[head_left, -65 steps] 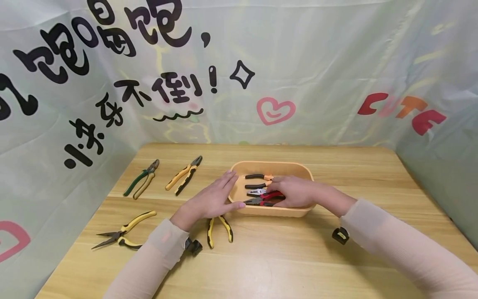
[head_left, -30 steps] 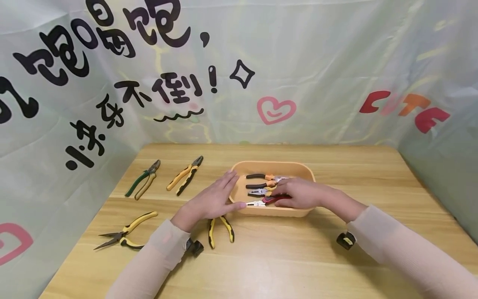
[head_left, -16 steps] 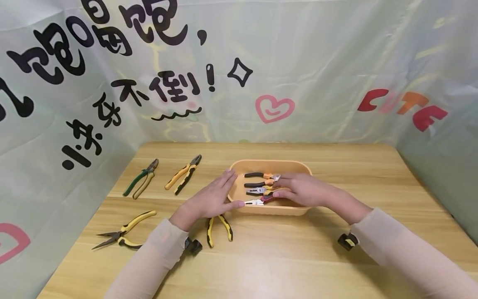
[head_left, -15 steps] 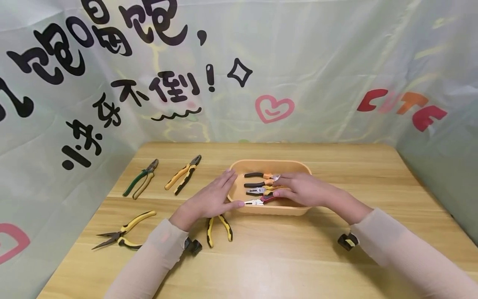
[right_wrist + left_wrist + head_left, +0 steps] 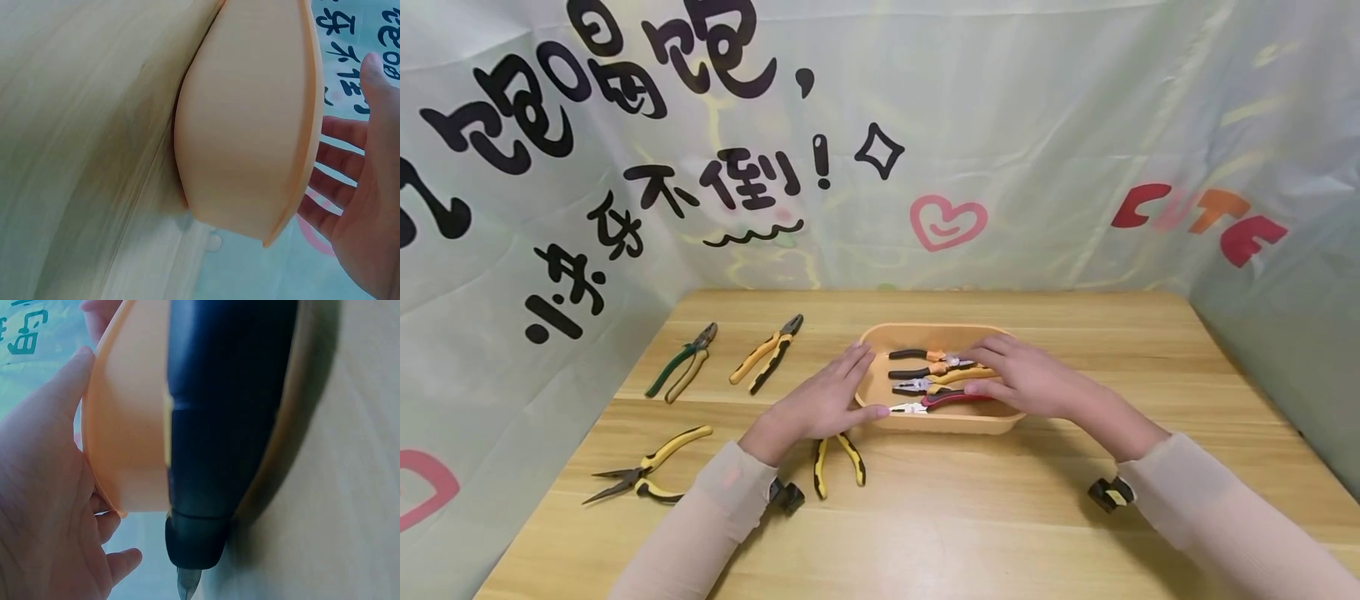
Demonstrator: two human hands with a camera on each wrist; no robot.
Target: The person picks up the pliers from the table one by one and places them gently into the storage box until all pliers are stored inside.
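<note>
A shallow peach plastic basket (image 5: 951, 424) holds several pliers lying side by side. Nearest its front wall are red-handled pliers (image 5: 944, 399) with silver jaws; behind them lie yellow-and-black pliers (image 5: 958, 377) and black-and-orange ones (image 5: 917, 373). My left hand (image 5: 822, 402) rests on the basket's left end, fingers extended along the rim and thumb at the front corner. Over the right end hovers my right hand (image 5: 1039, 377), fingers loosely extended and holding nothing; it covers some handle ends. In the right wrist view its fingers spread beside the basket's rim.
Left on the wooden table lie green-and-tan pliers (image 5: 681, 365), orange-and-black pliers (image 5: 769, 354) and yellow-and-black long-nose pliers (image 5: 643, 468). Another yellow-handled pair (image 5: 821, 468) sits partly under my left hand. A printed cloth (image 5: 1037, 150) hangs behind the table.
My right hand has let go of the red-handled pliers and drawn up and right, uncovering more handles. The red pliers' dark jaws now appear silver. My left hand stays on the basket.
</note>
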